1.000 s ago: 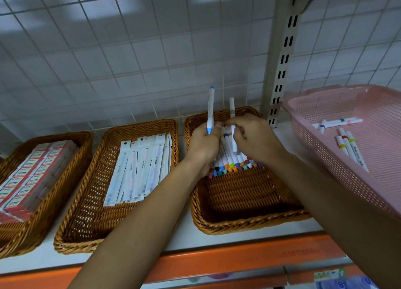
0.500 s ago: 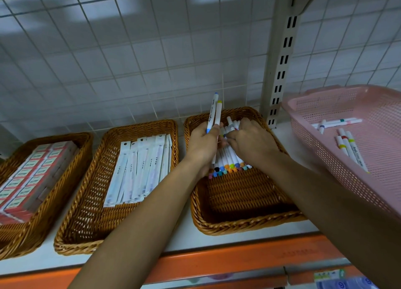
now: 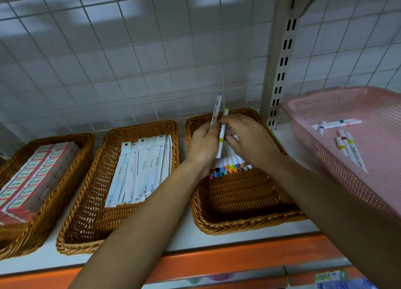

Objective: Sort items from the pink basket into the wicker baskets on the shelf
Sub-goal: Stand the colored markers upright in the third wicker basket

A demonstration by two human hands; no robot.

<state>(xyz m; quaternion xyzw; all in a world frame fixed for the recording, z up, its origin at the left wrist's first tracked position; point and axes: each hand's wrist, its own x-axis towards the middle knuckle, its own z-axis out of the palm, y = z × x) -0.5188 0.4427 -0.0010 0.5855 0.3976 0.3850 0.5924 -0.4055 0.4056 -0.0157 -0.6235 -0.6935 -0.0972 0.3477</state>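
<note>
Wicker basket (image 3: 245,221): our left hand (image 3: 204,146) grips two markers (image 3: 221,136), right hand (image 3: 251,141) pinching one; loose hold risks scattering row (image 3: 230,168) below.

woven wicker basket (image 3: 238,223), perforated plastic pink basket (image 3: 368,106)

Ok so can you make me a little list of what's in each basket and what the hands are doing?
left wicker basket: red and white boxes
middle wicker basket: flat white packets
right wicker basket: row of white markers with coloured caps
pink basket: a few markers left
left hand: holds a blue-tipped marker, pointing up
right hand: fingers on a yellow-banded marker
</note>
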